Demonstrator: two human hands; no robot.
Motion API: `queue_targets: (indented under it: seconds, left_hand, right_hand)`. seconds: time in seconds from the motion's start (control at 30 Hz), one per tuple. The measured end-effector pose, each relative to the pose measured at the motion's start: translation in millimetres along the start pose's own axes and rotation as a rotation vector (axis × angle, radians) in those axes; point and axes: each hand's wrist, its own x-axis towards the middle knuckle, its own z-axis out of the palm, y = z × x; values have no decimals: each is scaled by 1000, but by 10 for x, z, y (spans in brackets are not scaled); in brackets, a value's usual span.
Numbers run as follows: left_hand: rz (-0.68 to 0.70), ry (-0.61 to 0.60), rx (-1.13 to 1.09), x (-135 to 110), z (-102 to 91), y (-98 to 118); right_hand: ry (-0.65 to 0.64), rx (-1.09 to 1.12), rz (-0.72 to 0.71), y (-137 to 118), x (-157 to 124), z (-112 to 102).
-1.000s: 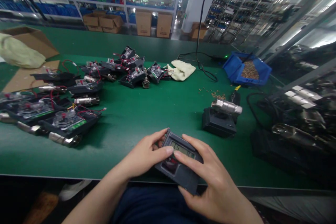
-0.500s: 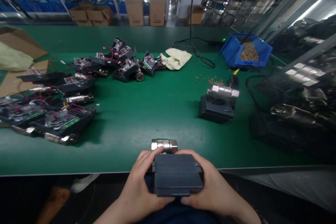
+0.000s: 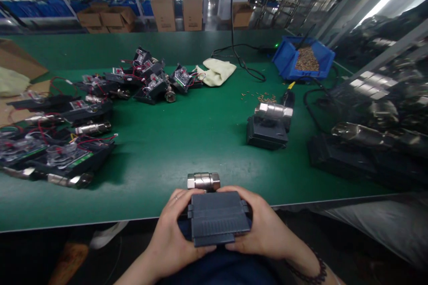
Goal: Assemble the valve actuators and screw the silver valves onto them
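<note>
Both my hands hold one dark grey box-shaped unit (image 3: 218, 218) at the near edge of the green table (image 3: 200, 138). Its ribbed flat back faces me, and a silver metal fitting (image 3: 203, 181) sticks out from its far side. My left hand (image 3: 174, 236) wraps its left side with fingers curled round the edge. On the right side, my right hand (image 3: 267, 229) grips it the same way, a bead bracelet on the wrist.
A like grey unit with a silver fitting (image 3: 269, 124) stands right of centre. Several open units with red wires (image 3: 76, 116) lie at left. A blue bin of small brass parts (image 3: 302, 60), a cloth (image 3: 216, 71), cables and dark assemblies (image 3: 364, 151) sit behind and right.
A second ago the unit showed its display face to me, tilted. It has been turned over, back side up with the silver fitting pointing away. Since half a second ago, it barely moved.
</note>
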Motion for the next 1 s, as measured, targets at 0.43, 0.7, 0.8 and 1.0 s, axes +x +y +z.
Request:
queue_targets:
  seconds: [0.43,0.7,0.8,1.0]
  left_hand:
    - [11,38,19,11,40,1]
    - [4,75,22,28,58,4]
    - [-11,54,10,21,59,2]
    - [-25,54,-24,-2,37,-22]
  right_hand:
    - [-33,64,18,10,14,-54]
    - [-102,116,3,-32,33,-99]
    - [-84,71,-14,-44,51,-99]
    - [-67,74,3,-26,69,-65]
